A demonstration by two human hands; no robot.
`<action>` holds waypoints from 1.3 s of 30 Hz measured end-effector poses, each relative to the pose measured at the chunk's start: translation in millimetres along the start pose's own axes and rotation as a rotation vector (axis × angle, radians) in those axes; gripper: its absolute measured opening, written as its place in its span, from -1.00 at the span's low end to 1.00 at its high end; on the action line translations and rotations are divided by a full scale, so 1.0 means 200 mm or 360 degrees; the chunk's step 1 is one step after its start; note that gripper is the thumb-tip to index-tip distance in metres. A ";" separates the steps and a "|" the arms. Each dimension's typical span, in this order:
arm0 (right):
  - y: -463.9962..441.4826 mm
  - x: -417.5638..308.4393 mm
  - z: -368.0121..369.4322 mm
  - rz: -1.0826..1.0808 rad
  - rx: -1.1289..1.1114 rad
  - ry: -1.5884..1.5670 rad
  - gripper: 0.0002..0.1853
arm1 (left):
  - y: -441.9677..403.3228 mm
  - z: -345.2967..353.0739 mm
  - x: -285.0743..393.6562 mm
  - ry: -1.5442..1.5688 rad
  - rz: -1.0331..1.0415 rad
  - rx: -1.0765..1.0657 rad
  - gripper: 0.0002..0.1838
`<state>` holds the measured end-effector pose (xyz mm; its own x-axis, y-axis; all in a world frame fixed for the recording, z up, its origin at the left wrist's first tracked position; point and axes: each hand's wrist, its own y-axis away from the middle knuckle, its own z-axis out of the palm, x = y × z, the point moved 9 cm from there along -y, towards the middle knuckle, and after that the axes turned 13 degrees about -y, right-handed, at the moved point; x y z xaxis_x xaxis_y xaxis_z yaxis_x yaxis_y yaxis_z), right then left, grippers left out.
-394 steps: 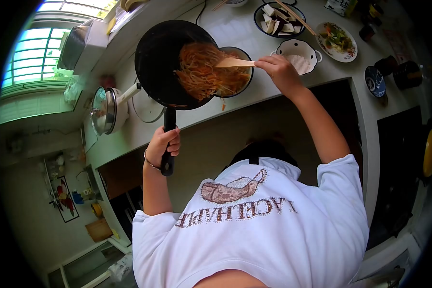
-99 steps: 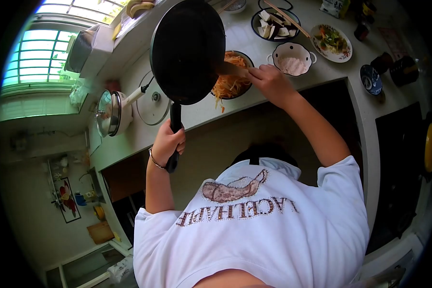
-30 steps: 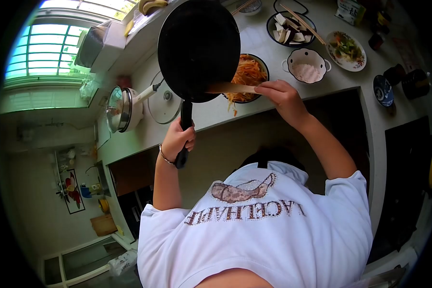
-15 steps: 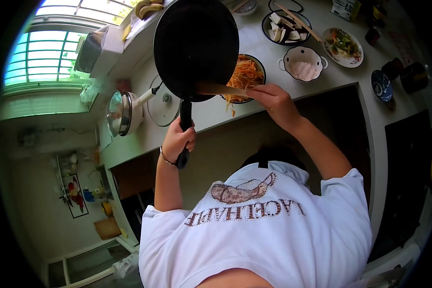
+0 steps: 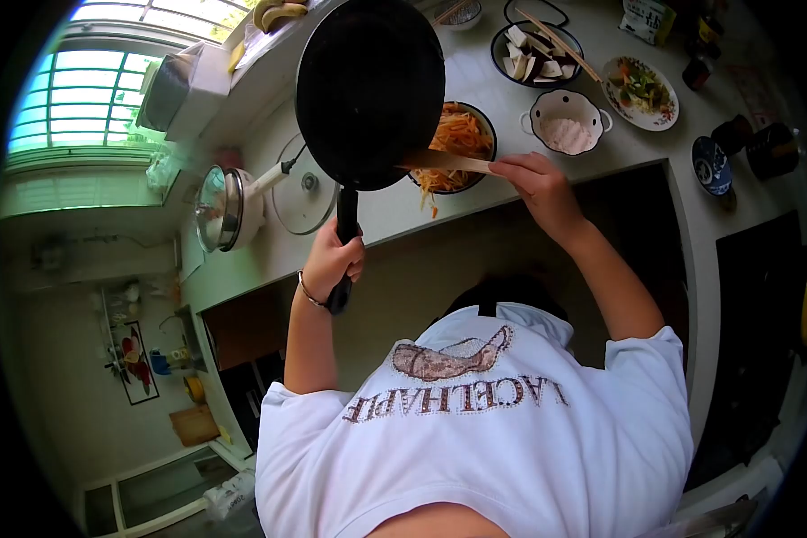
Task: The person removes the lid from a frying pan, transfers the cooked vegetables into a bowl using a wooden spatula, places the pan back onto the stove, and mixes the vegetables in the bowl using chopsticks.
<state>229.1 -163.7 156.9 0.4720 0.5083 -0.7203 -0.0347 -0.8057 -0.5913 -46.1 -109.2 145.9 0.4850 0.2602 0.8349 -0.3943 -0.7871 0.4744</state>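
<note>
Pan at upper centre of frame, tilted, overlapping left side of bowl of shredded food. Left hand wraps black handle, fingers curled closed around it. Right hand pinches wooden spatula between thumb and fingers, far end at pan's lower right rim. Pan probably heavy, stiff; best held by handle. Spatula likely light, rigid; grip free end. Shredded food looks soft, slippery.

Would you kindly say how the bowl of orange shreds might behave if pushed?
Some shreds would probably spill, since strands already hang over the bowl's near rim. They look thin and drooping, so likely floppy. The bowl seems well filled, so may feel fairly heavy.
</note>
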 end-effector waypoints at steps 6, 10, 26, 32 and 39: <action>0.00 -0.06 0.05 -0.0160 -0.0026 0.0008 -0.68 | 0.00 0.01 0.01 -0.0030 0.0010 -0.0013 -0.85; 0.00 0.00 -0.04 -0.0144 -0.0073 0.0207 -0.68 | -0.01 0.02 0.02 -0.0050 0.0030 0.0019 -0.85; 0.02 -0.04 0.00 -0.0171 -0.0116 0.0134 -0.71 | -0.02 0.04 0.02 -0.0061 0.0027 0.0049 -0.85; -0.05 -0.03 -0.04 -0.0163 -0.0070 0.0207 -0.70 | -0.02 0.04 0.01 -0.0056 0.0044 0.0038 -0.85; -0.04 0.04 -0.02 -0.0132 -0.0150 0.0290 -0.67 | -0.01 0.05 0.02 -0.0043 0.0065 0.0034 -0.86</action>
<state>236.3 -153.1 156.9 0.6216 0.5176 -0.5880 0.0893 -0.7925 -0.6033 -35.2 -111.7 144.7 0.4899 0.2126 0.8455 -0.3977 -0.8085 0.4337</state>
